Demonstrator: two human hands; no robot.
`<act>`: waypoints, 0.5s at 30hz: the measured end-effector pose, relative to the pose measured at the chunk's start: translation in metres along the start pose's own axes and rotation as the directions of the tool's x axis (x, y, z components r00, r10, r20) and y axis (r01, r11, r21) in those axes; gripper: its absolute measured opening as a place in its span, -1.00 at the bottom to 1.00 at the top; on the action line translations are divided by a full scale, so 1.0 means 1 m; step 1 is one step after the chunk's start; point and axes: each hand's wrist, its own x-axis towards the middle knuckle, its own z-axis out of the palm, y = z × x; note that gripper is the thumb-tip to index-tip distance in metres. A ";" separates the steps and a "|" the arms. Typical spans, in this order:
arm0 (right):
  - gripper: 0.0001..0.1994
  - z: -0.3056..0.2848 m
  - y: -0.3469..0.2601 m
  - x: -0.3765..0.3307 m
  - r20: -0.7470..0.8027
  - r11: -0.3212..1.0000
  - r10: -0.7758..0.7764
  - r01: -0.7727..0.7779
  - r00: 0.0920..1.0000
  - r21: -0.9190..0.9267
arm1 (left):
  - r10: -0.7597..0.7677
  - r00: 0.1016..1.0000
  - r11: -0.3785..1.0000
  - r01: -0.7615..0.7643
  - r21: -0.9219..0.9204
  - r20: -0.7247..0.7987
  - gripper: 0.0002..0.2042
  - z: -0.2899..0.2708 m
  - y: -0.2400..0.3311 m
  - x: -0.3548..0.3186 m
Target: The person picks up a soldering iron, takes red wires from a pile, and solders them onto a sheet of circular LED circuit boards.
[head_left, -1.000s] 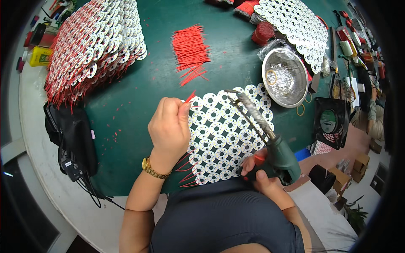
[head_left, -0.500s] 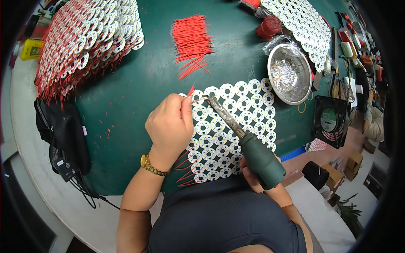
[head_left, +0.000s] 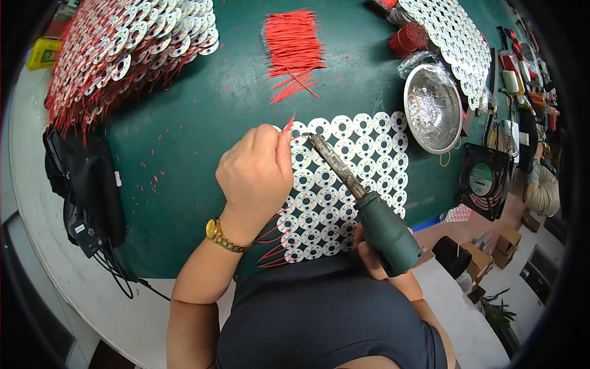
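Observation:
My left hand (head_left: pixel 258 166) is closed in a pinch on thin red wires (head_left: pixel 289 122), whose ends stick out past the thumb. It hovers over the upper left corner of a panel of round white LED boards (head_left: pixel 330 205), each with a hole in its middle. In my right hand (head_left: pixel 370 257) is a soldering iron (head_left: pixel 388 234) with a dark green handle. Its bent, darkened tip is beside the left fingertips, at a board in the top row; whether it touches is too small to tell. Several red wires (head_left: pixel 273 253) stick out from the panel's lower left boards.
Beyond the panel lies a bundle of cut red wires (head_left: pixel 294 42). A tall stack of wired boards (head_left: pixel 144 46) stands far left, above a black bag (head_left: pixel 92 184). A metal bowl (head_left: pixel 433 138), another board panel (head_left: pixel 452 43) and a black fan (head_left: pixel 482 180) are on the right.
The whole view has shifted slightly, so the table things sit a little further right or higher. Both hands keep nearly the same place over the panel, the iron tip still beside the left fingertips.

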 end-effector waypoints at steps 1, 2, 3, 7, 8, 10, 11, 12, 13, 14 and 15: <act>-0.73 -0.001 -0.001 0.001 -0.001 1.000 -0.017 0.017 1.000 -0.019 | -0.002 1.000 1.000 0.002 -0.002 0.002 -0.81 0.000 0.000 0.000; -0.73 -0.001 0.000 0.001 -0.002 0.999 -0.034 0.034 0.999 -0.038 | 0.003 1.000 1.000 -0.003 -0.027 -0.023 -0.81 0.000 -0.001 0.001; -0.73 -0.002 0.000 0.001 0.001 0.999 -0.033 0.033 0.999 -0.038 | 0.006 0.999 0.999 -0.008 -0.051 -0.048 -0.81 0.000 -0.001 0.001; -0.71 0.002 0.004 -0.002 -0.011 0.998 -0.061 0.060 0.998 -0.033 | -0.010 1.000 1.000 0.010 -0.013 -0.006 -0.80 0.000 0.000 0.000; -0.71 0.004 0.005 -0.003 -0.038 0.999 -0.037 0.037 0.999 0.002 | 0.000 1.000 1.000 0.000 -0.027 -0.020 -0.80 0.001 0.000 0.000; -0.71 0.003 0.006 -0.004 -0.026 0.999 -0.038 0.037 0.999 -0.026 | 0.008 0.999 0.999 -0.009 -0.042 -0.034 -0.80 0.001 0.000 0.001; -0.71 0.002 0.006 -0.004 -0.015 0.998 -0.039 0.038 0.999 -0.054 | 0.011 0.999 0.999 -0.013 -0.045 -0.037 -0.80 0.001 0.000 0.001; -0.71 0.002 0.006 -0.004 -0.012 0.998 -0.038 0.037 0.999 -0.056 | 0.015 0.999 0.999 -0.017 -0.048 -0.039 -0.80 0.001 0.000 0.001; -0.71 0.002 0.006 -0.003 -0.021 0.996 -0.052 0.050 0.998 -0.067 | 0.012 0.999 0.999 -0.014 -0.049 -0.039 -0.80 0.000 0.000 0.001; -0.71 0.002 0.006 -0.003 -0.031 0.995 -0.066 0.064 0.997 -0.078 | 0.009 0.999 0.999 -0.011 -0.044 -0.035 -0.80 0.000 0.000 0.001; -0.71 0.003 0.006 -0.003 -0.028 0.995 -0.065 0.063 0.997 -0.078 | 0.007 0.999 0.999 -0.008 -0.038 -0.031 -0.79 -0.001 0.000 0.001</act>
